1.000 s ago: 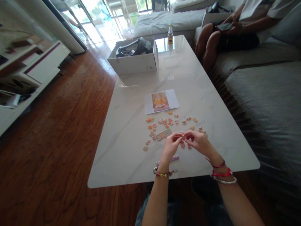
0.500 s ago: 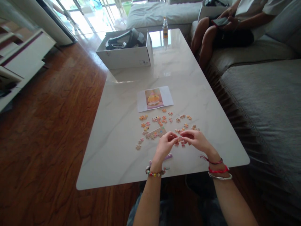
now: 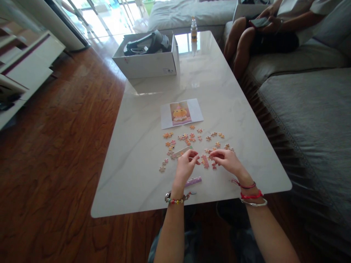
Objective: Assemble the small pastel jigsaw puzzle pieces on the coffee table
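Note:
Small pink and orange jigsaw pieces (image 3: 192, 138) lie scattered on a white marble table (image 3: 153, 120). My left hand (image 3: 185, 166) rests with fingers curled at the end of a joined strip of pieces (image 3: 179, 152). My right hand (image 3: 228, 161) pinches a small piece just right of a short joined pink strip (image 3: 204, 161) lying between the hands. A purple strip (image 3: 194, 180) lies by my left wrist. The printed reference picture (image 3: 181, 113) sits beyond the pieces.
An open white box (image 3: 148, 62) with dark gear stands at the table's far left. A bottle (image 3: 193, 28) stands at the far edge. A person (image 3: 263, 33) sits on the grey sofa (image 3: 309, 109) with a phone. Wooden floor lies left.
My hands have parted: the left moved left to the joined strip. A short pink strip now lies on the table between them. The view shifted slightly.

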Tool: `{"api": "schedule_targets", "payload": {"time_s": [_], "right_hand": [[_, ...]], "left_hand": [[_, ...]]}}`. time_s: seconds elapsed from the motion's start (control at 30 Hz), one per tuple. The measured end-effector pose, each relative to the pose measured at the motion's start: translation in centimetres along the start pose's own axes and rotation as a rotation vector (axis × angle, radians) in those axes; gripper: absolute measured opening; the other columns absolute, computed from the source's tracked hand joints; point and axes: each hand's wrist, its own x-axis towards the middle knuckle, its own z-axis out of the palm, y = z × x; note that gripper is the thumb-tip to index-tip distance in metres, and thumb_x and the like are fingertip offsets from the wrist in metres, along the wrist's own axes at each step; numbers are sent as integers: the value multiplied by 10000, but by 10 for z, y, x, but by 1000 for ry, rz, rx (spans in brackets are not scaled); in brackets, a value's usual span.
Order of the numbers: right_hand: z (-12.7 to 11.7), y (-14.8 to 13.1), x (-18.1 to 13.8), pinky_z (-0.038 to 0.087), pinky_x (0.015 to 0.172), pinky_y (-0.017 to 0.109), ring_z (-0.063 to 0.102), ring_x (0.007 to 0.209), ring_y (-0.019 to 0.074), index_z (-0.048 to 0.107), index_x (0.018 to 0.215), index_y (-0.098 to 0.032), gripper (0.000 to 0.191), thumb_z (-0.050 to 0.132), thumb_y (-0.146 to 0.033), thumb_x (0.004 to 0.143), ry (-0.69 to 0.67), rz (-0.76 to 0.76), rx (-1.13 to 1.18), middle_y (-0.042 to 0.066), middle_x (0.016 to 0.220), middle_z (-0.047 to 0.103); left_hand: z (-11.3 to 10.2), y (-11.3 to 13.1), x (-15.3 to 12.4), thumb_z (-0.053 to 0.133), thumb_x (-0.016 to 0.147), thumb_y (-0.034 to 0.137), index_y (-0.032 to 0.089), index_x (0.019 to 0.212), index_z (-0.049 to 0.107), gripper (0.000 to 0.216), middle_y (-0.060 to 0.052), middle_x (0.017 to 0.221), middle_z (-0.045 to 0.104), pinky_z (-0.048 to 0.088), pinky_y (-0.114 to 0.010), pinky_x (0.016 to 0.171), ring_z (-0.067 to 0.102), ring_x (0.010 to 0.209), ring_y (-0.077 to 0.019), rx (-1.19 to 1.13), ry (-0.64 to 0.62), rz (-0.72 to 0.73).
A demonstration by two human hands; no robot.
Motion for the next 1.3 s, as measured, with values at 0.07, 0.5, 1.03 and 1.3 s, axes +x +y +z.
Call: {"api": "schedule_targets", "payload": {"time_s": [0.07, 0.5, 1.03, 1.3], "right_hand": [[1, 0, 1, 460, 526, 219, 595, 540, 119, 655, 768, -179, 145, 566, -268, 696, 31, -14, -79, 29, 732, 670], [8, -3, 1, 437, 448, 202, 561, 469, 104, 634, 796, -161, 199, 544, -323, 724, -71, -24, -44, 27, 649, 650], [3, 4, 1, 459, 537, 217, 580, 522, 103, 628, 837, -175, 170, 506, -185, 719, -16, -103, -163, 14, 688, 656], [10, -1, -1, 449, 544, 208, 564, 508, 89, 625, 833, -167, 168, 504, -135, 721, -25, -170, -294, 9, 673, 637]], "left_hand": [[-4, -3, 0, 513, 738, 254, 163, 722, 537, 95, 4, 677, 594, 417, -185, 513, 564, 496, -73, 123, 98, 33], [5, -2, -7, 499, 744, 216, 188, 849, 577, 134, -20, 819, 644, 438, -195, 552, 557, 554, -73, 300, -83, 104], [-1, -6, 0, 462, 758, 187, 199, 838, 604, 164, -14, 805, 658, 440, -201, 626, 575, 646, -92, 314, -63, 12], [2, -7, -1, 442, 779, 167, 198, 830, 592, 161, -23, 844, 658, 421, -223, 670, 586, 746, -119, 459, -6, 57]]}}
